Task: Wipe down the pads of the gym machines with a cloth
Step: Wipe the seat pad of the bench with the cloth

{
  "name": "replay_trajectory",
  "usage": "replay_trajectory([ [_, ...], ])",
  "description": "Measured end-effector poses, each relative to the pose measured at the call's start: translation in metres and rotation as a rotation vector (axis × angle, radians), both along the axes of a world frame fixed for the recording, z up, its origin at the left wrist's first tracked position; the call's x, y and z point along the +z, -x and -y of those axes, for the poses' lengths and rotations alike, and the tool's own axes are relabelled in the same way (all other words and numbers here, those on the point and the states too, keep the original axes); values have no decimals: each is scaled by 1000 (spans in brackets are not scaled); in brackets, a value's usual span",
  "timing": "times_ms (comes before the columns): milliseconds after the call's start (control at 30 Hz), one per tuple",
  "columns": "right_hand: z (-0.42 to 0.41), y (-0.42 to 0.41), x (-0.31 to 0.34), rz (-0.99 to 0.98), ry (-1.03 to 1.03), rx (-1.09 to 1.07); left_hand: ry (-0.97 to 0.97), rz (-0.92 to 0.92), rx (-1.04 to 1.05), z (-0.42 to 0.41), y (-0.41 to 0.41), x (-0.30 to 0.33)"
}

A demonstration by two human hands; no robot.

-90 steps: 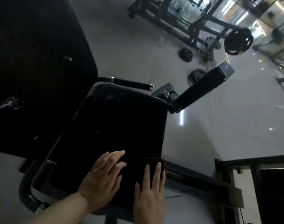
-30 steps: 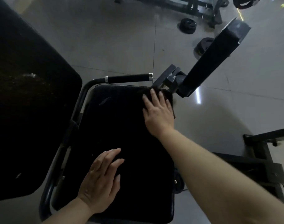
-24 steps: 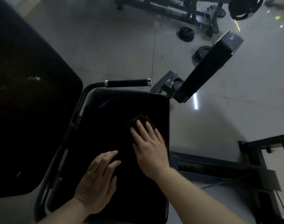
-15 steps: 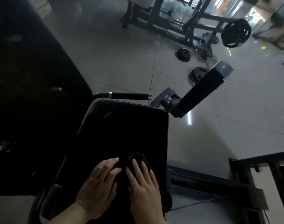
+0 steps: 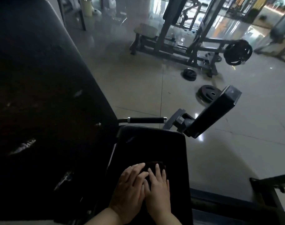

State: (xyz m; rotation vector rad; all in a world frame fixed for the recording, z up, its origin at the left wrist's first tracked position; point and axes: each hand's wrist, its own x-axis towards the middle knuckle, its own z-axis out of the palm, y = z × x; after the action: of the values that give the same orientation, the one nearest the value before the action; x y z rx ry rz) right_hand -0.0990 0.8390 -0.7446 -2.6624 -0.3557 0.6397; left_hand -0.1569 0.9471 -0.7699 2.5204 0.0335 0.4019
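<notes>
Grey polished floor [image 5: 138, 88] fills the middle of the head view, with open room to the right of the black seat pad [image 5: 154, 148] as far as a dark frame [image 5: 268, 184] at the lower right edge. Large black back pad [image 5: 41, 103], scuffed in pale patches, occupies the whole left side and meets the seat pad's left edge. Beyond the pad's far edge lie a black handle bar [image 5: 145, 120] with silver collars and, off the far right corner, an angled arm pad [image 5: 211, 112] on a grey bracket. Two weight plates [image 5: 209, 94] lie on the floor farther off, before a rack [image 5: 179, 49] bearing a loaded plate [image 5: 237, 52].

Left hand [image 5: 130, 190] and right hand [image 5: 158, 190] rest side by side, touching, on the near half of the seat pad. Fingers of both are straight and slightly spread, pressing down. Dark cloth [image 5: 154, 164] lies flat under the right fingers, its far edge showing just past the fingertips; the left fingertips reach its left edge.

Compared with half a second before, the hands sit lower in the view and closer together, the cloth looks flatter, and the view has tilted upward, showing more of the distant machines. One second before, the right hand and cloth were at the pad's far right corner.
</notes>
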Motion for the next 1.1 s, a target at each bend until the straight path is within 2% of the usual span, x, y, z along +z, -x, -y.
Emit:
replay_trajectory([
  [133, 4, -5, 29, 5, -95, -73, -16, 54, -61, -2, -14, 38],
  [200, 12, -1, 39, 10, -94, -82, -10, 9, -107, -1, -18, 56],
  [333, 28, 10, 50, -82, -74, -161, 10, -211, -38, 12, -18, 70],
  [467, 44, 19, 40, -4, -7, -211, 51, -457, 37, 34, -14, 53],
  [533, 53, 18, 32, 69, 49, -181, 2, -563, -20, 50, -17, 39],
  [633, 65, 9, 19, 133, 160, -103, -177, -745, -45, 70, -21, 18],
  [700, 71, -3, 11, 170, 200, -72, -229, -723, 11, 75, -27, 5],
  [733, 73, -11, 7, 175, 211, -60, -182, -711, 39, 78, -31, -3],
  [833, 76, -32, -12, 184, 214, -21, -223, -600, 49, 76, -53, -18],
  [900, 75, -46, -28, 280, 171, -14, -196, -638, 71, 66, -73, -6],
  [967, 70, -57, -41, 387, 176, 4, -322, -623, 89, 56, -92, -3],
  [1100, 53, -66, -45, 333, 39, 118, -365, -603, 58, 32, -122, -10],
])
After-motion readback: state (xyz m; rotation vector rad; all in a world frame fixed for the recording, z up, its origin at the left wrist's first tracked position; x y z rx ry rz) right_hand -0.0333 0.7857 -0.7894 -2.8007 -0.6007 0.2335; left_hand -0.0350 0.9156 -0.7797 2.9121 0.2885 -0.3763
